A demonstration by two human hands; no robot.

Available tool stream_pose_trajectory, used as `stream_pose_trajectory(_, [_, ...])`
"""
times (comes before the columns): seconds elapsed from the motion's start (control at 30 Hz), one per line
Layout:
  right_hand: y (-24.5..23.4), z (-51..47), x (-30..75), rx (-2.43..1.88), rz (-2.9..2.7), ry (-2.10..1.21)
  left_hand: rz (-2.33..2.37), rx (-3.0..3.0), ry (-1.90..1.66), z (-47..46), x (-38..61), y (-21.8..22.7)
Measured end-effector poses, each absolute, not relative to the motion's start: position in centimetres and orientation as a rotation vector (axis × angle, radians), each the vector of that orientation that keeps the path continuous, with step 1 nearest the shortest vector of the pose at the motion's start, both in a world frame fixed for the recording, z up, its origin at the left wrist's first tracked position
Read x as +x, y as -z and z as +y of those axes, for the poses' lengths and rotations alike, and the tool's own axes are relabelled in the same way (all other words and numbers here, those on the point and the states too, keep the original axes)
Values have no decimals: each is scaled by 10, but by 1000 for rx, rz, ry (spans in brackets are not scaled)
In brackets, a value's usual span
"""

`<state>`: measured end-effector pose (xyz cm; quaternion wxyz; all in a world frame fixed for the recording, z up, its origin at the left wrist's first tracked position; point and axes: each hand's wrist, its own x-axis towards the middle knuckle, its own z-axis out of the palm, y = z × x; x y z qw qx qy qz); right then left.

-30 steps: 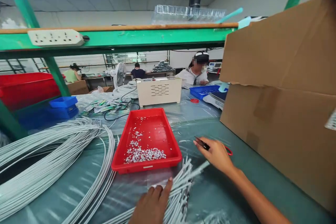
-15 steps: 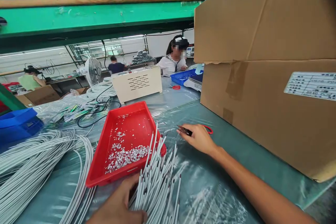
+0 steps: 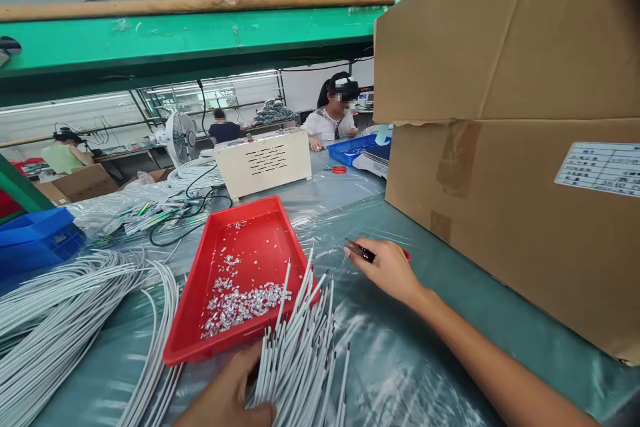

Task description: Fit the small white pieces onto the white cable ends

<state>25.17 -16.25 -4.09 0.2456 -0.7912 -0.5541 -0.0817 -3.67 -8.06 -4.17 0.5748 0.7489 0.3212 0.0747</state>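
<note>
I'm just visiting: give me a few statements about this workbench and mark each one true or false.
1. The left hand grips a bundle of white wires. True.
2. The red tray holds silver bits. True.
3. The right hand is empty. False: it rests on the bench holding red-handled snips.
4. The cardboard box stands left of the tray. False: it stands on the right.
5. The wire ends lean over the tray's near corner. True.

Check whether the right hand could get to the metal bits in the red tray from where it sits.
Probably yes. The right hand, closed on a small cutter, rests just right of the red tray. Only the tips of the wire bundle cross toward the metal bits.
</note>
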Motion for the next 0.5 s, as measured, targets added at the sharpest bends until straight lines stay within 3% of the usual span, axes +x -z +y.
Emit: stream_pose_trajectory(0.5, [46,-161,259,-2183,-1282,115,680,1981,-191,-70,-23,63])
